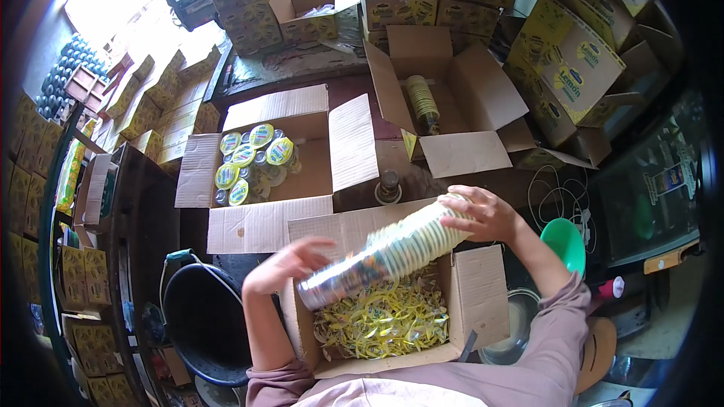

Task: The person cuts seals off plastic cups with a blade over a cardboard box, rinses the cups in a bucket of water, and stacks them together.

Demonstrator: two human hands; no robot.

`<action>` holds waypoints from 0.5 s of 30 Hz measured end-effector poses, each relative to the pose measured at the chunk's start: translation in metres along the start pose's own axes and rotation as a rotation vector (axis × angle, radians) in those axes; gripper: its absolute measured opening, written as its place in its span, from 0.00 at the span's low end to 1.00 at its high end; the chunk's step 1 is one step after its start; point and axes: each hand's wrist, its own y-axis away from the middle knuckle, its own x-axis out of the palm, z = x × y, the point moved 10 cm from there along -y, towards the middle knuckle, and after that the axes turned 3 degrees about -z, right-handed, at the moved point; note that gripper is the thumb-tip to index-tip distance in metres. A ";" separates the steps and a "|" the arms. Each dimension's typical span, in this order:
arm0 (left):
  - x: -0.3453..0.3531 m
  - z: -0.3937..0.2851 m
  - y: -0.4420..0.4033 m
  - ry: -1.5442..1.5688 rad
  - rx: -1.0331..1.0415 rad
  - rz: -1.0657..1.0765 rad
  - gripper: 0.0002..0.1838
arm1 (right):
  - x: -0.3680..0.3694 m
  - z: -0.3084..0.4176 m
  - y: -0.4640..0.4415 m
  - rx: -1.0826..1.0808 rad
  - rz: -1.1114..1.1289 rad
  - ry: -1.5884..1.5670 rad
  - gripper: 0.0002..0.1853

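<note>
My right hand (483, 215) is closed around the upper end of a long stack of nested plastic cups (407, 245) with pale yellow rims. The stack slants down to the left above an open cardboard box (480, 294) in front of me. Its lower end shows dark print under shiny plastic. My left hand (290, 265) is beside that lower end, somewhat blurred, with its fingers stretched out and apparently not gripping the stack. Inside the box lies a heap of thin yellow-green strips (385, 320), partly hidden by the cups.
Beyond is an open carton (309, 151) holding lidded cups (245, 154). Another open carton (483, 98) contains a cup stack (422, 102). A black bucket (204, 316) stands left, a green bowl (564, 245) right. Printed cartons (407, 11) are piled behind.
</note>
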 end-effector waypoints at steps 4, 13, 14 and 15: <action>0.060 0.044 -0.012 -0.152 -0.248 0.207 0.43 | 0.000 0.011 -0.022 -0.247 0.050 0.188 0.31; 0.087 0.046 -0.054 -0.189 0.022 -0.100 0.31 | -0.034 -0.046 -0.007 0.712 -0.300 0.041 0.22; 0.082 0.043 -0.063 -0.186 0.062 -0.170 0.29 | -0.009 -0.045 0.027 0.922 -0.427 -0.267 0.21; 0.077 0.038 -0.074 -0.185 0.099 -0.228 0.28 | 0.032 -0.037 0.069 1.051 -0.615 -0.582 0.21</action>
